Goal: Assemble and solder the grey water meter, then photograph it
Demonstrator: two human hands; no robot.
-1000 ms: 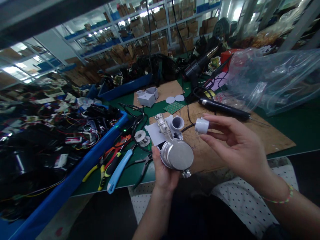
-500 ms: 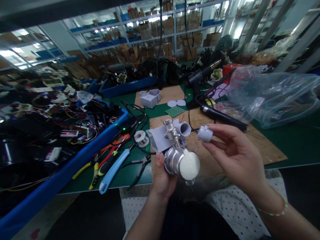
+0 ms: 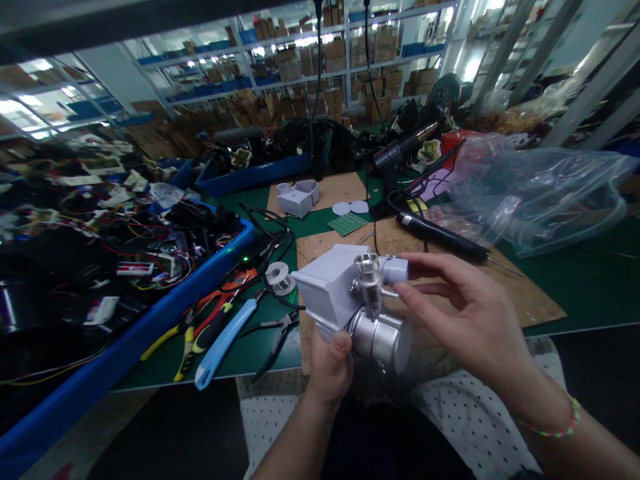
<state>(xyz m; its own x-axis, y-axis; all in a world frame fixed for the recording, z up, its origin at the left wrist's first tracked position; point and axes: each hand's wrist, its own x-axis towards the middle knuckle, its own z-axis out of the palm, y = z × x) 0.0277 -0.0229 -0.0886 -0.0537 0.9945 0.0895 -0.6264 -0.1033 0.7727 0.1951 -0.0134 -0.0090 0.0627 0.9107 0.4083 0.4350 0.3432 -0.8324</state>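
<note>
Over the front of a brown board [image 3: 530, 300], my left hand [image 3: 330, 363] grips a light grey housing [image 3: 330, 280] from below. A silver metal valve fitting [image 3: 385, 337] is joined to the housing, its threaded end pointing up. On the right, my right hand [image 3: 465, 307] pinches a small grey plastic cap [image 3: 397, 270] between thumb and fingers. The cap is against the right side of the housing, beside the threaded end; whether it is seated is hidden.
Pliers [image 3: 187, 343], a light blue-handled tool [image 3: 225, 343] and a solder spool [image 3: 280, 278] lie left. A blue bin [image 3: 125, 340] holds wired parts. Behind are a green circuit panel [image 3: 347, 224] and another grey housing [image 3: 296, 201]; right, a black soldering tool [image 3: 445, 238] and plastic bag [image 3: 540, 193].
My left hand has turned the housing and metal fitting, so the housing's box side now shows. My right hand has brought the small cap left, up against the housing.
</note>
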